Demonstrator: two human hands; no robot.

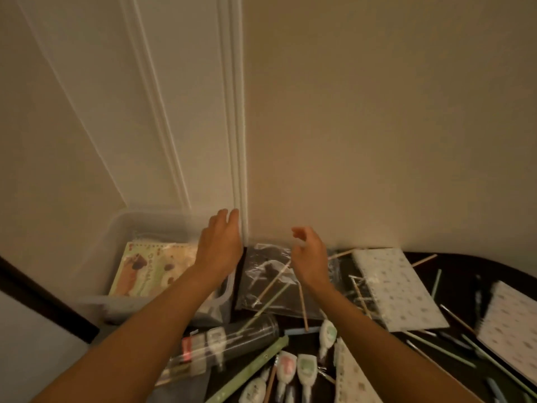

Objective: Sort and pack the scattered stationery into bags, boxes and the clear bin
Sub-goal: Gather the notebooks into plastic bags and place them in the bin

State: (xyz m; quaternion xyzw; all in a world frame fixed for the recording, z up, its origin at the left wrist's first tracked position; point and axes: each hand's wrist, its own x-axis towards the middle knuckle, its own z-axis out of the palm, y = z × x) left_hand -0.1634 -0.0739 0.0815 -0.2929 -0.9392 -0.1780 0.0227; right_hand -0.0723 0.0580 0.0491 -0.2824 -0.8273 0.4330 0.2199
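My left hand [220, 242] hovers over the right rim of the clear bin [116, 228], fingers relaxed and holding nothing. An illustrated notebook [151, 266] lies inside the bin. My right hand [308, 254] is raised above a clear plastic bag [261, 274] on the dark table, fingers loosely curled, nothing in it. Thin pencils [273, 280] lie across the bag. Several correction tape dispensers [305, 370] sit near the front, beside a clear tube [232, 341] and a green ruler [252, 367].
Two patterned spiral notebooks [398, 289] [511, 324] lie at the right among scattered pens and pencils [436, 347]. The wall rises directly behind the table. The dark table edge [43, 303] runs at the left, next to the bin.
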